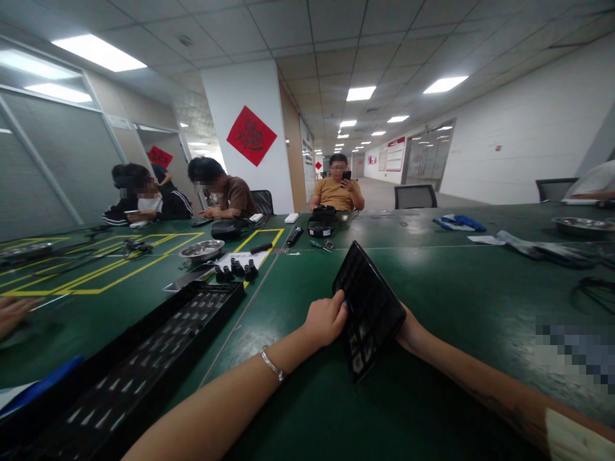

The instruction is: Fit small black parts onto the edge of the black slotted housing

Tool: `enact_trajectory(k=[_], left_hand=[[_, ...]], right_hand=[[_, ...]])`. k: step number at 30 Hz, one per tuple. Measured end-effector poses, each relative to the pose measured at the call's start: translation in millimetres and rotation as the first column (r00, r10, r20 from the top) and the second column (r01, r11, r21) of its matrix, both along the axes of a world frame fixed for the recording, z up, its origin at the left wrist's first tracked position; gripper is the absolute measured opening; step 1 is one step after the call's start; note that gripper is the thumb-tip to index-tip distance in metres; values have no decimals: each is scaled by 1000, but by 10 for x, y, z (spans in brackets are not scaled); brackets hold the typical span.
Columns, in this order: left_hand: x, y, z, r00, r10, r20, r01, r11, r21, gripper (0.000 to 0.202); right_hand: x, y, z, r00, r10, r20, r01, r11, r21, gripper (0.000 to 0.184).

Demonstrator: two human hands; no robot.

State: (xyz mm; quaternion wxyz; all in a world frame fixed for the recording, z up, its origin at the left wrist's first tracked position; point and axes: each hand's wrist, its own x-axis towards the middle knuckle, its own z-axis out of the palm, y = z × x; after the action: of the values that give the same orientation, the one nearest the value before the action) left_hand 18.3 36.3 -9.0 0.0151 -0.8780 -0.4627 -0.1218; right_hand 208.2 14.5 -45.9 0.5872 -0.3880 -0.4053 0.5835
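A black rectangular tray with a grid of compartments (pixel 368 294) is tilted steeply above the green table. My right hand (pixel 410 330) grips its right edge, with the fingers mostly hidden behind it. At the left side of the tray, my left hand (pixel 327 318) is closed, its fingertips touching the gridded face. A small bluish spot shows by those fingertips, too small to name. Some lower compartments seem to hold pale pieces. To the left of my left arm lies a long black case (pixel 158 346) with rows of small pale pointed pieces.
Several black cylindrical parts (pixel 235 270) stand beyond the long case, near a metal bowl (pixel 202 250). Scissors (pixel 327 246) and a black pouch (pixel 321 224) lie farther ahead. Blue-and-white cloth (pixel 459 223) lies right. People sit around the green table (pixel 298 275); another person's hand (pixel 16 314) is far left.
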Motion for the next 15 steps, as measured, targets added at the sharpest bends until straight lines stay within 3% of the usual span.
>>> enact_trajectory(k=[3, 8, 15], left_hand=[[1, 6, -2, 1000, -6, 22, 6, 1000, -5, 39], [14, 2, 7, 1000, 7, 19, -7, 1000, 12, 52], [13, -28, 38, 1000, -3, 18, 3, 1000, 4, 47]], right_hand=[[2, 3, -7, 1000, -8, -16, 7, 999, -50, 25], [9, 0, -6, 1000, -11, 26, 12, 1000, -22, 27], [29, 51, -71, 998, -33, 43, 34, 999, -12, 28]])
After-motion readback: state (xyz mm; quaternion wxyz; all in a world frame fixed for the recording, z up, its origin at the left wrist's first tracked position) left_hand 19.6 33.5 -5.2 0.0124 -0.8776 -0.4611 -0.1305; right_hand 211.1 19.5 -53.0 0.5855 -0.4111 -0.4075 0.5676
